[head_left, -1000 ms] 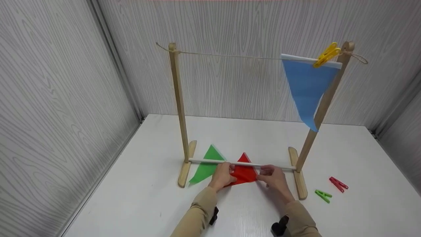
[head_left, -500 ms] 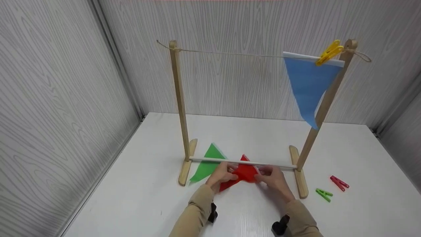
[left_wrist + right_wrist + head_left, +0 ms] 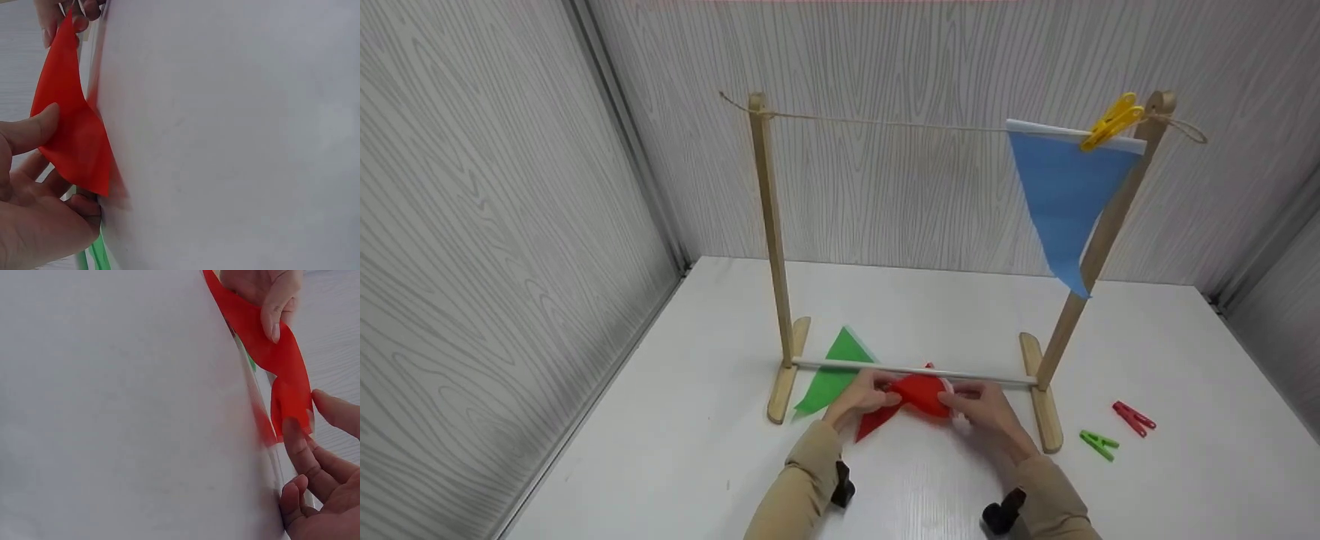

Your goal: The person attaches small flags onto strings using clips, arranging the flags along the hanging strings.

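White table (image 3: 675, 450); wrist-view pinched red pennant (image 3: 73, 135)

tan long sleeves (image 3: 802, 487) on both arms, black wrist-mounted cameras (image 3: 1000, 516) beneath

A white worktop (image 3: 1170, 487) is carrying everything here, running back to grey wood-grain walls on three sides. A wooden stand (image 3: 771, 247) is sitting on it on two flat feet, one to the left and one to the right, with a thin white rod (image 3: 840, 366) running low between them. A green flag (image 3: 829, 375) is lying flat on the surface by the left foot, partly under the rod. A red flag (image 3: 919, 394) is lying just to its right (bunched up, with one pointed corner trailing towards the near edge). Near the right foot a green peg (image 3: 1098, 444) and a red peg (image 3: 1133, 418) are lying close together, not touching.
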The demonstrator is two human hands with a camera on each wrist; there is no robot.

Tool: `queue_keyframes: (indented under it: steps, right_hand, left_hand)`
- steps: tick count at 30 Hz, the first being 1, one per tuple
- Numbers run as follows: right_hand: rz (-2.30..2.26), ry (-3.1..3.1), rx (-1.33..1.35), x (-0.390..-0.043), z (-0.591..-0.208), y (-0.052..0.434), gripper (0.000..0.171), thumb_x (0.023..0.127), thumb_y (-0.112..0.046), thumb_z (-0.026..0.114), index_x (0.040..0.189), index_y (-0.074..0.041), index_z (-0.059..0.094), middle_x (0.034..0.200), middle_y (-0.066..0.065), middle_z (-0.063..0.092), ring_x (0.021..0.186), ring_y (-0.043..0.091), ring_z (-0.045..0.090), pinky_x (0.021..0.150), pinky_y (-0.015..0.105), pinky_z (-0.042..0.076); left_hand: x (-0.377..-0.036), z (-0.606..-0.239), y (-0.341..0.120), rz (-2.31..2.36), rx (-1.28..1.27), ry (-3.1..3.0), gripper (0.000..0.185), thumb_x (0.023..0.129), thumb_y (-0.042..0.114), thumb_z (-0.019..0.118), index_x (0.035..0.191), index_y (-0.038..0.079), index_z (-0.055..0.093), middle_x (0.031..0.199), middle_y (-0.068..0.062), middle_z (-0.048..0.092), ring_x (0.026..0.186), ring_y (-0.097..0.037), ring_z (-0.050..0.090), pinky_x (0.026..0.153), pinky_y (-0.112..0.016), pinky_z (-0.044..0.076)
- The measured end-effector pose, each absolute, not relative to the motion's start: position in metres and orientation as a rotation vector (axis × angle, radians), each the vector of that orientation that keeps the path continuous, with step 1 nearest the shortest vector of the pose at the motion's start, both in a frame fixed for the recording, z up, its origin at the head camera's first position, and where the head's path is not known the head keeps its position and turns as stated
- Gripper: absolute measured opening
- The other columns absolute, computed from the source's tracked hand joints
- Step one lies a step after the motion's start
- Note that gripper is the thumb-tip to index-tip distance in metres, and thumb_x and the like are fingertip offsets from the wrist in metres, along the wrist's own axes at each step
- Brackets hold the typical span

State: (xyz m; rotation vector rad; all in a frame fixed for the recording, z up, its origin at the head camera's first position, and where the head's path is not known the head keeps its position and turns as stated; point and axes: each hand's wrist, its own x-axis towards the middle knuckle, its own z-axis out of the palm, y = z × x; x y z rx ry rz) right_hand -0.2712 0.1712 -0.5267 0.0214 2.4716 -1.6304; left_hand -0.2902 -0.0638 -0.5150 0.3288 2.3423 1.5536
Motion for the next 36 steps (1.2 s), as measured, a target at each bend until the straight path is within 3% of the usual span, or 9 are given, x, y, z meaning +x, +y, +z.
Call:
queue_keyframes:
  steps: [5,9,14,18,22,26,30,36]
  right_hand:
    - [-1.788,2.305,-0.103,-0.273,-0.526,0.183,0.034,0.095,-0.023,0.071,0.115,0.003,0.066,0.077,-0.003,0.068,0.070,0.014,0.059,0.064,0.023,0.049]
    - [-1.899,2.211,-0.185,-0.274,-0.520,0.189,0.034,0.097,-0.020,0.067,0.120,0.005,0.062,0.085,-0.006,0.070,0.076,0.013,0.061,0.069,0.024,0.054]
    - [-2.033,2.169,-0.163,-0.276,-0.510,0.188,0.023,0.098,-0.012,0.063,0.115,0.003,0.065,0.088,-0.006,0.069,0.080,0.012,0.060,0.075,0.023,0.054]
    - [-2.087,2.177,-0.210,-0.279,-0.503,0.185,0.023,0.099,-0.008,0.059,0.114,0.007,0.065,0.087,-0.007,0.070,0.080,0.011,0.060,0.074,0.021,0.053]
    - [-2.020,2.257,-0.306,-0.282,-0.498,0.181,0.027,0.098,-0.008,0.059,0.117,0.011,0.064,0.088,-0.004,0.074,0.081,0.013,0.064,0.079,0.022,0.055]
    - [-1.966,2.314,-0.327,-0.284,-0.494,0.177,0.027,0.097,-0.008,0.061,0.117,0.009,0.067,0.092,0.003,0.076,0.083,0.015,0.066,0.083,0.023,0.056]
    - [-2.030,2.310,-0.262,-0.284,-0.491,0.174,0.025,0.097,-0.009,0.062,0.116,0.008,0.067,0.091,0.005,0.075,0.082,0.015,0.065,0.079,0.024,0.056]
    - [-2.187,2.333,-0.093,-0.283,-0.494,0.173,0.024,0.096,-0.011,0.067,0.113,0.005,0.068,0.086,-0.001,0.073,0.081,0.014,0.063,0.073,0.025,0.054]
  left_hand:
    - [-0.290,-0.516,-0.066,1.610,0.344,2.295,0.034,0.087,0.002,0.071,0.120,-0.003,0.071,0.101,-0.017,0.070,0.080,-0.011,0.051,0.073,-0.020,0.044]
    - [-0.289,-0.515,-0.066,1.653,0.235,2.221,0.041,0.084,0.008,0.077,0.124,0.002,0.070,0.101,-0.008,0.069,0.088,-0.014,0.055,0.080,-0.024,0.045]
    - [-0.288,-0.510,-0.062,1.646,0.194,2.208,0.052,0.082,0.024,0.082,0.130,0.010,0.068,0.099,-0.002,0.063,0.099,-0.018,0.053,0.084,-0.032,0.041]
    - [-0.290,-0.505,-0.057,1.719,0.250,2.174,0.056,0.085,0.034,0.079,0.135,0.011,0.063,0.115,-0.003,0.067,0.107,-0.019,0.056,0.092,-0.039,0.047]
    - [-0.295,-0.499,-0.052,1.887,0.290,2.128,0.054,0.091,0.031,0.074,0.139,0.009,0.059,0.126,-0.008,0.067,0.113,-0.020,0.059,0.105,-0.047,0.047]
    - [-0.297,-0.495,-0.047,2.024,0.315,2.145,0.041,0.095,0.027,0.071,0.128,0.005,0.065,0.117,-0.011,0.070,0.106,-0.016,0.061,0.104,-0.046,0.049]
    - [-0.298,-0.494,-0.044,2.135,0.294,2.175,0.027,0.097,0.022,0.069,0.114,0.001,0.071,0.103,-0.010,0.074,0.094,-0.011,0.063,0.098,-0.045,0.053]
    - [-0.297,-0.496,-0.045,2.255,0.222,2.129,0.027,0.096,0.021,0.070,0.110,-0.002,0.072,0.096,-0.004,0.074,0.090,-0.012,0.062,0.091,-0.035,0.054]
